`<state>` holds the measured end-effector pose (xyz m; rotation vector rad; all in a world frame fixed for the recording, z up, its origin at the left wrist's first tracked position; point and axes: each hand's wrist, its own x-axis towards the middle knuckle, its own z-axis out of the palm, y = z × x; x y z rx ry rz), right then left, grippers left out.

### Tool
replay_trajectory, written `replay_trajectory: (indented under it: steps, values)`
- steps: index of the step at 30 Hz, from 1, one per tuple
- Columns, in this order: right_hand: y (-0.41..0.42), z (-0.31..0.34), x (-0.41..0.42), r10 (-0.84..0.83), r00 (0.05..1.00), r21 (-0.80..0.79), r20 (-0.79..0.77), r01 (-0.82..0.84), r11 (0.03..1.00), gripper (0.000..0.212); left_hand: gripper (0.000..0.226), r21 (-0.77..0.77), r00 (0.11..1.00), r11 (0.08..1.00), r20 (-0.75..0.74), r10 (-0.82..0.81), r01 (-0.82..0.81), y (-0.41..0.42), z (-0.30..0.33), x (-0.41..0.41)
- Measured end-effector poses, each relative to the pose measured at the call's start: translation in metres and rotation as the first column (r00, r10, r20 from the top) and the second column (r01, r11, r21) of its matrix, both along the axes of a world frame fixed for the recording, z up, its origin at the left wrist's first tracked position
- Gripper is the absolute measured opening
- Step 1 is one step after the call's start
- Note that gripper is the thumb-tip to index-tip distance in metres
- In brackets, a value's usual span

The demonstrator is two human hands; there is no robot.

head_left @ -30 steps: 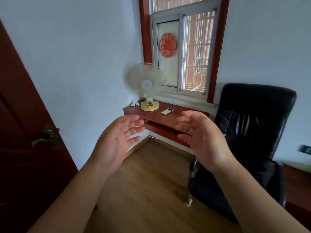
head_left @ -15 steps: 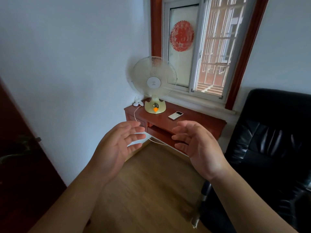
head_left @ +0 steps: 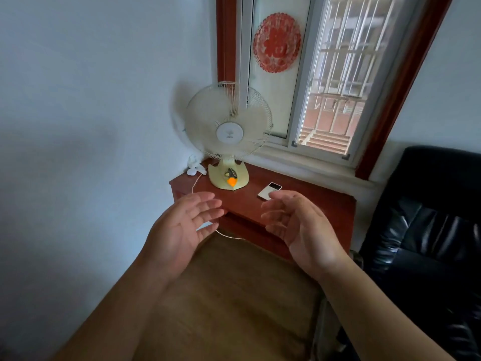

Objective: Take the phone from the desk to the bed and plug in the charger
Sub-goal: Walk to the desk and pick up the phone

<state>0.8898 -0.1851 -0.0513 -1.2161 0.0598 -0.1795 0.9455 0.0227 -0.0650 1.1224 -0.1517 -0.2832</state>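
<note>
A white phone (head_left: 268, 191) lies flat on the reddish-brown desk (head_left: 328, 204) under the window, to the right of the fan. A white plug (head_left: 193, 167) sits at the desk's back left corner, and its thin white cable (head_left: 229, 237) runs off the front edge. My left hand (head_left: 182, 227) and my right hand (head_left: 299, 225) are raised in front of the desk, palms facing each other, fingers apart, holding nothing. The right fingertips overlap the phone's near end in the image; contact cannot be told. No bed is in view.
A cream table fan (head_left: 229, 136) stands on the desk's left half. A black leather office chair (head_left: 426, 230) fills the right side, close to the desk. The white wall (head_left: 91, 126) bounds the left. Wooden floor (head_left: 234, 295) lies below my arms.
The view has moved closer to the desk and the dark door has left the frame. Both hands stay raised and open, now reaching nearer the desk and phone.
</note>
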Motion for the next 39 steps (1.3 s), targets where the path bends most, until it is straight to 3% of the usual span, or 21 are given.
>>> replay_trajectory:
  steps: [14,22,27,39]
  values:
    - [-0.059,-0.068,0.182,-0.086,0.992,0.090,-0.088,0.094,0.992,0.017,0.039,0.062,0.992,0.994,-0.094,-0.084,0.090,-0.065,-0.051,0.181]
    - [-0.140,-0.114,0.314,-0.089,0.974,0.087,-0.210,0.109,0.990,0.023,0.024,0.196,0.968,0.980,-0.251,0.019,0.032,-0.152,-0.084,0.307]
    - [-0.195,-0.128,0.378,-0.091,0.964,0.111,-0.251,0.122,0.986,0.024,0.024,0.244,0.961,0.969,-0.273,0.033,0.036,-0.194,-0.102,0.369]
    - [-0.234,-0.214,0.449,-0.114,0.832,0.114,-0.543,0.207,0.972,0.027,0.023,0.322,0.904,0.933,-0.428,-0.010,0.163,-0.236,-0.176,0.475]
